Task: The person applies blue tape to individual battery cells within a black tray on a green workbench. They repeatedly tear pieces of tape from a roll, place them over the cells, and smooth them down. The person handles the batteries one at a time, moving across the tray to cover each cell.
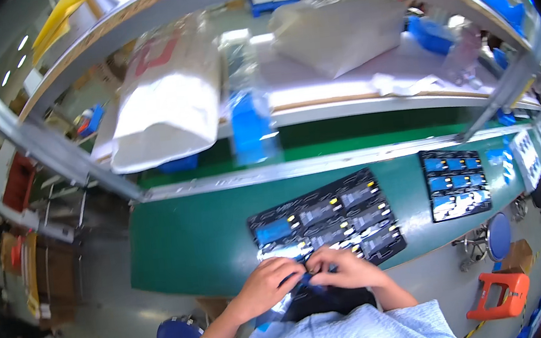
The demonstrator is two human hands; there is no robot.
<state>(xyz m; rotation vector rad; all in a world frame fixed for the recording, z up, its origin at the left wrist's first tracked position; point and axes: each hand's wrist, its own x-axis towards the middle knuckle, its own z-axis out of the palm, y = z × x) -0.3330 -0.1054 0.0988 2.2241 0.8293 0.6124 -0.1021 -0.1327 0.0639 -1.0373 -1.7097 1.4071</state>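
Note:
My left hand [269, 285] and my right hand [340, 269] meet at the table's near edge, in front of my body. Both are closed, fingertips pinched together around a small dark blue piece [307, 278]; its exact kind is hidden by the fingers. Just beyond them lies a black tray [395, 238], set at a slant, with several flat dark parts with yellow tabs in its compartments. One part [276, 230] at its far left is covered in bright blue; others look grey. Some shiny blue film [275, 311] shows below my left hand.
Farther right on the green table [186, 245] sits a second black tray [460, 214] of blue-covered parts. A shelf [344, 108] above the back edge carries a white bag [167, 107] and a translucent bag [341, 30]. Blue stools [499, 236] and an orange stool [508, 294] stand nearby.

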